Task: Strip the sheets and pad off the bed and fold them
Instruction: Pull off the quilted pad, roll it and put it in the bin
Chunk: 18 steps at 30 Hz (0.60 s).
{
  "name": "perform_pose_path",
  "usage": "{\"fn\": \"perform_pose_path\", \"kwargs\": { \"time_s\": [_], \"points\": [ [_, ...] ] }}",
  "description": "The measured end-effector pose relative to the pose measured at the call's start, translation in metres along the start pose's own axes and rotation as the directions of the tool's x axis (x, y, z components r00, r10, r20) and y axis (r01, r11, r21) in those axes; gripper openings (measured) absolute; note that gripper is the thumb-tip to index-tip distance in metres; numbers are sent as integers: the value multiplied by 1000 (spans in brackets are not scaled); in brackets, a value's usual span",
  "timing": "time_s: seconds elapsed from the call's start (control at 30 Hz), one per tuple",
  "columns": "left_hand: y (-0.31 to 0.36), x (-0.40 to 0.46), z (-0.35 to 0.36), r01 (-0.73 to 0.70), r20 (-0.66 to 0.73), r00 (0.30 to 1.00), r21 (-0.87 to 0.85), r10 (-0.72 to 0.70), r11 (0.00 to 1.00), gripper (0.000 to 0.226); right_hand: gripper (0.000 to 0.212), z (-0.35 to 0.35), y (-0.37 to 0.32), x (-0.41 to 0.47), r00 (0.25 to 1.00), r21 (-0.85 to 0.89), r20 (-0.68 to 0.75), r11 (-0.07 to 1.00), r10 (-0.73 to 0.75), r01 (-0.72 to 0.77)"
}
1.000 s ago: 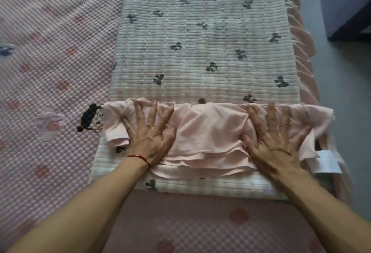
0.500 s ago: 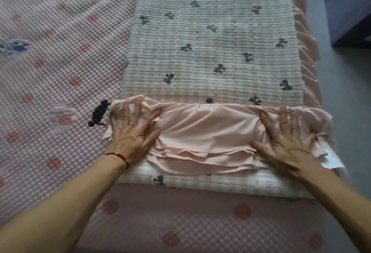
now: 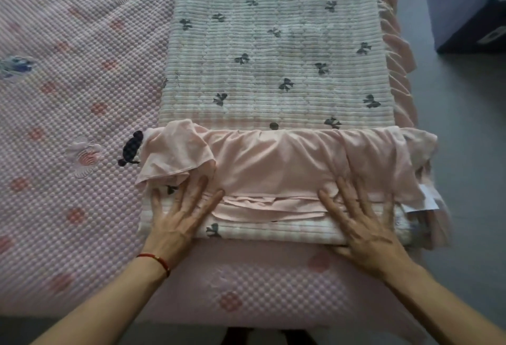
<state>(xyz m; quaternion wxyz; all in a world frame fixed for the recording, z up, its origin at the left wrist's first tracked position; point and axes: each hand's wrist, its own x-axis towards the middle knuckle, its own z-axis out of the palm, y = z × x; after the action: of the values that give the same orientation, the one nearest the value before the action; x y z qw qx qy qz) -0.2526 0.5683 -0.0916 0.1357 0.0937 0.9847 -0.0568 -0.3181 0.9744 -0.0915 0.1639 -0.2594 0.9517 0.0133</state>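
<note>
A: Where's the pad?

B: White ribbed pad (image 3: 273, 70) with dark bow prints, lying as a long strip on the bed, running from centre toward 12 o'clock. Its near end is doubled into a thick fold at 6 o'clock.

A: The sheet?

B: Pink sheet (image 3: 273, 164), bunched in a band across the pad's near end, ruffled layers showing at its lower edge. One loose flap flops over at 9 o'clock.

A: Hands?

B: Left hand (image 3: 180, 216) flat, fingers spread, pressing the fold's left part, fingertips under the flap. Red string bracelet (image 3: 156, 259) on that wrist. Right hand (image 3: 361, 221) flat, fingers spread, on the right part, fingertips on the sheet. Neither grips anything.

A: Around it?

B: Pink dotted mattress cover (image 3: 68, 125) beneath, reaching out to 9 o'clock. Grey floor (image 3: 465, 153) at 3 o'clock; dark blue box (image 3: 460, 7) at 2 o'clock.
</note>
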Motion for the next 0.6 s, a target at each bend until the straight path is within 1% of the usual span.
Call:
{"fn": "perform_pose_path", "kwargs": {
  "time_s": [0.03, 0.1, 0.17, 0.2, 0.23, 0.27, 0.33, 0.4, 0.43, 0.47, 0.5, 0.53, 0.57, 0.6],
  "points": [
    [1, -4, 1, 40, -64, 997, -5, -41, 999, 78, 116, 2, 3, -7, 999, 4, -30, 999, 35, -35],
    [-3, -9, -4, 100, -121, 988, -13, -101, 995, 76, 115, 4, 11, -18, 990, 15, -77, 993, 116, -115],
    [-8, -10, -16, 99, -149, 984, -30, -102, 995, 66, 113, 1, 18, -18, 982, 51, -78, 985, 170, -166],
    [-12, -12, -24, 113, -151, 981, -64, -121, 992, 58, 108, -2, 19, -16, 981, 73, -64, 982, 180, -176],
    [-16, -14, -32, 127, -178, 973, -119, -146, 985, 51, 101, -10, 24, -14, 981, 93, -70, 981, 179, -172],
    [-22, -16, -42, 159, -170, 966, -195, -193, 968, 45, 92, -21, 29, -13, 981, 119, -66, 978, 182, -173],
    [-35, -16, -69, 211, -194, 937, -344, -289, 915, 37, 73, -54, 41, -13, 964, 187, -131, 961, 231, -205],
    [-48, -10, -99, 194, -256, 908, -444, -331, 875, 34, 46, -87, 53, -14, 919, 217, -271, 948, 286, -231],
    [-57, -1, -117, 160, -310, 893, -458, -326, 875, 31, 36, -105, 60, -9, 892, 209, -335, 947, 304, -244],
    [-65, 5, -130, 149, -347, 875, -472, -338, 869, 27, 34, -119, 66, -5, 871, 214, -364, 940, 329, -266],
    [-74, 17, -149, 148, -372, 850, -508, -372, 848, 26, 39, -138, 75, 6, 853, 238, -397, 936, 339, -261],
    [-81, 26, -167, 168, -361, 824, -581, -437, 797, 27, 45, -152, 81, 15, 833, 288, -419, 923, 360, -254],
    [-89, 41, -183, 186, -339, 790, -661, -510, 727, 28, 50, -168, 92, 29, 803, 334, -458, 911, 382, -243],
    [-97, 57, -192, 207, -304, 754, -731, -582, 650, 29, 51, -184, 98, 42, 784, 380, -464, 892, 412, -244]
  ]
}}
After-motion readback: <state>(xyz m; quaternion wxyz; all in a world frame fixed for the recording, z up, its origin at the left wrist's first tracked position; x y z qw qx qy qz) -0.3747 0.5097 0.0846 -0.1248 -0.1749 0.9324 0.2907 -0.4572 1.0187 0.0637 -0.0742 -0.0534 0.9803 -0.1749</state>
